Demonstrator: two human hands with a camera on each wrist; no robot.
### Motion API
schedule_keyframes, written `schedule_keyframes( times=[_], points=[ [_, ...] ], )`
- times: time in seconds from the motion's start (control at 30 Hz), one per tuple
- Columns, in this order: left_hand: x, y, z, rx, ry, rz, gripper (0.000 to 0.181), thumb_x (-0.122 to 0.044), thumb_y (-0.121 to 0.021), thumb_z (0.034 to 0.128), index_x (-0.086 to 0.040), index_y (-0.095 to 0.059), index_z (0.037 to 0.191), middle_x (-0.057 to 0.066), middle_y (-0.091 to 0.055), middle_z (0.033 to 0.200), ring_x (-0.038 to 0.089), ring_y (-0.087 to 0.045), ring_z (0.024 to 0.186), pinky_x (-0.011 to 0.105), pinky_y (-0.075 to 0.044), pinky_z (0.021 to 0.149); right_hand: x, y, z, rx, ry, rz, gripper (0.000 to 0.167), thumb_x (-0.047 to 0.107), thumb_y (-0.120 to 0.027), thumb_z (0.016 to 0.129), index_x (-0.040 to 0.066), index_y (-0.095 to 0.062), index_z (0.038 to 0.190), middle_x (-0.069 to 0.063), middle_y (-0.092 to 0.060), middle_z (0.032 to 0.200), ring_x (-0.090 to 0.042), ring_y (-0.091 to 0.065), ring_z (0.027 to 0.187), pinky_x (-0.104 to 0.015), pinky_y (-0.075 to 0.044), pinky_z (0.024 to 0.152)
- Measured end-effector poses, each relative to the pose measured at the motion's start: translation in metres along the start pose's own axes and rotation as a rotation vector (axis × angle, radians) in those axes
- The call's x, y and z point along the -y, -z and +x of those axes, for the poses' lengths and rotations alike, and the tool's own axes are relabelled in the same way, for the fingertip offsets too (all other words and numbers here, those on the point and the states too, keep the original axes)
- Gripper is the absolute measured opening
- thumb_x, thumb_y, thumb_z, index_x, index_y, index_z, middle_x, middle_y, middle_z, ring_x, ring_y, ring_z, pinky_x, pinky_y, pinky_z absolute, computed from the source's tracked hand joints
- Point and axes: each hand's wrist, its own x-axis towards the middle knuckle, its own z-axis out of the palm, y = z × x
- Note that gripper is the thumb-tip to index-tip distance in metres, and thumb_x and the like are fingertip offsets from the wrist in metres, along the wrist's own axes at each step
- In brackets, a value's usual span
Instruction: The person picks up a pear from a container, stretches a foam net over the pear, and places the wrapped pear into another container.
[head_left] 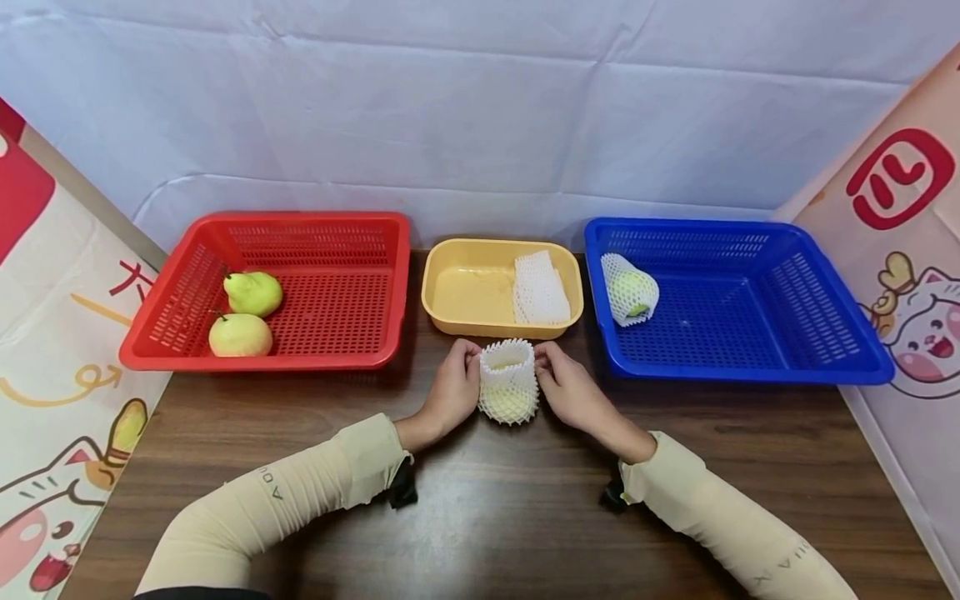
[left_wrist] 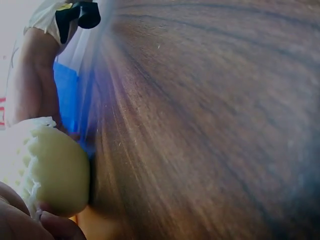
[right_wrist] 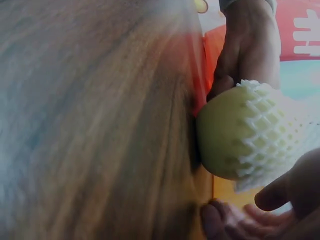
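A pear (right_wrist: 220,132) sits on the table inside a white foam net (head_left: 508,379), its lower part bare in both wrist views. The net's upper end gapes above it in the head view. My left hand (head_left: 452,389) pinches the net's left side; its fingertips (left_wrist: 45,217) show at the net's edge in the left wrist view. On the opposite side my right hand (head_left: 577,392) holds the net near its upper rim with thumb and fingers, partly hidden by the net.
A red basket (head_left: 341,360) at the left holds two pears (head_left: 255,293). Behind the hands, a yellow tray (head_left: 468,323) contains flattened foam nets (head_left: 540,289). The blue basket (head_left: 735,371) at the right has one netted pear (head_left: 632,292) in its left part.
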Motion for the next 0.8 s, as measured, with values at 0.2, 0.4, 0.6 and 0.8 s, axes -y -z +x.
schedule_keyframes(
  times=[0.2,0.4,0.6,0.8],
  points=[
    [-0.002,0.003,0.002,-0.008,-0.037,-0.009,0.008,0.0,-0.051,0.1029,0.002,-0.058,0.101,0.014,-0.061,0.094,0.026,-0.058,0.089,0.039,-0.05,0.082,-0.001,0.008,-0.008,0.111,0.257,0.133,0.069,-0.011,-0.062,0.083,-0.004,-0.042,0.148,-0.02,-0.05,0.145,-0.03,-0.048,0.13,-0.049,-0.049,0.102],
    [-0.006,0.014,-0.004,0.035,-0.09,-0.059,0.024,0.008,-0.045,0.0948,0.004,-0.063,0.111,0.019,-0.062,0.108,0.031,-0.059,0.104,0.045,-0.049,0.094,-0.001,0.008,-0.014,0.173,0.255,0.112,0.077,0.012,-0.079,0.09,0.0,-0.037,0.153,-0.019,-0.045,0.152,-0.031,-0.044,0.139,-0.053,-0.041,0.111],
    [-0.006,0.028,-0.024,0.242,-0.133,-0.06,0.047,-0.004,-0.055,0.0934,0.001,-0.053,0.14,0.015,-0.058,0.137,0.027,-0.057,0.124,0.044,-0.046,0.108,-0.004,0.007,-0.014,0.177,0.216,0.178,0.079,0.009,-0.081,0.088,-0.001,-0.037,0.153,-0.019,-0.046,0.152,-0.033,-0.05,0.134,-0.053,-0.046,0.107],
    [-0.004,0.029,-0.024,0.317,-0.195,0.045,0.069,-0.023,-0.082,0.0885,0.0,-0.048,0.145,0.015,-0.056,0.138,0.026,-0.054,0.128,0.043,-0.044,0.111,-0.008,0.007,-0.013,0.178,0.209,0.151,0.074,0.01,-0.082,0.086,-0.001,-0.044,0.149,-0.017,-0.052,0.147,-0.03,-0.052,0.131,-0.05,-0.048,0.106]
  ],
)
